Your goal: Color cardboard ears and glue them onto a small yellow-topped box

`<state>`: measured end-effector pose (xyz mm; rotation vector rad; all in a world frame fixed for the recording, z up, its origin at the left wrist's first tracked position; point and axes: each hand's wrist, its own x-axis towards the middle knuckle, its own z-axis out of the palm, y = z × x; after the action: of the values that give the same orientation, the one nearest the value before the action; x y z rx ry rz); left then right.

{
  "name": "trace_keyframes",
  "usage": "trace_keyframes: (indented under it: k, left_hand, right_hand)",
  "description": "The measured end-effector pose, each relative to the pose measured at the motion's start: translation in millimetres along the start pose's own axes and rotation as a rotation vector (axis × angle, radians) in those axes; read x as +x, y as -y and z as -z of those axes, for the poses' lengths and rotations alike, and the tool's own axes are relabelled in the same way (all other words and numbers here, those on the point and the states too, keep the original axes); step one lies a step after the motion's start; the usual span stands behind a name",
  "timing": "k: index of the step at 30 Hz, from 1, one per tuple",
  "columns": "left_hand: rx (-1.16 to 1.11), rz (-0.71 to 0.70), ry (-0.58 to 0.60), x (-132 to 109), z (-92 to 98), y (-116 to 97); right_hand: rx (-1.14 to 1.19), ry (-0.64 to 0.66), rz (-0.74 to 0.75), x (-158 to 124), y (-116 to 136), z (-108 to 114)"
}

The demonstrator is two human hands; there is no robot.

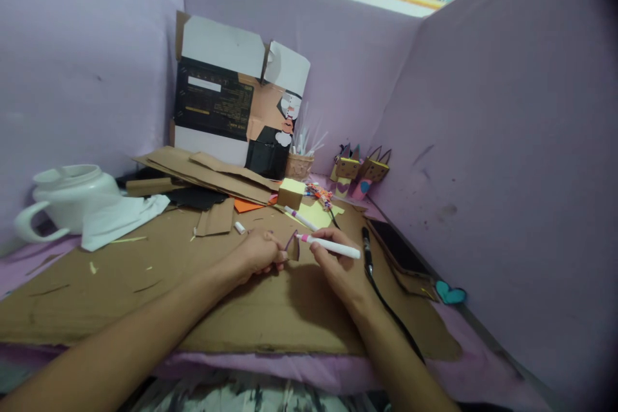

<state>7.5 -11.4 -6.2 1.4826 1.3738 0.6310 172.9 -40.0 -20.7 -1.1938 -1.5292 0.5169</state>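
My left hand (pixel 262 251) is closed on a small pointed cardboard piece (pixel 292 248) with a dark purple edge, held just above the cardboard mat (pixel 232 309). In my right hand (pixel 338 264) is a white marker (pixel 333 245) with a pink band, its tip at the upper edge of that piece. A white cap (pixel 240 227) lies on the mat left of my hands. Beyond them lies a second white marker (pixel 300 217) with a purple band. A small box (pixel 291 194) with a pale yellow top stands behind it.
Flat cardboard sheets (pixel 212 174) and an unfolded box (pixel 217 96) stand at the back. A white teapot (pixel 72 196) is at left. A black corded tool (pixel 367 250), a phone (pixel 398 248) and a teal heart (pixel 450 293) lie at right. Eared cardboard figures (pixel 346 170) stand in the back corner.
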Motion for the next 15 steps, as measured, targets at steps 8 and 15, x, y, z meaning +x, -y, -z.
trace_keyframes:
  k: [8, 15]
  left_hand:
    - [-0.009, 0.013, 0.009, -1.3, 1.3, -1.2]
    - [-0.013, -0.002, 0.005, -1.0, 0.0, -1.5]
  right_hand:
    - [-0.043, 0.098, -0.038, -3.1, 9.4, 0.4]
    - [-0.036, 0.000, -0.032, -0.4, 1.8, 0.8]
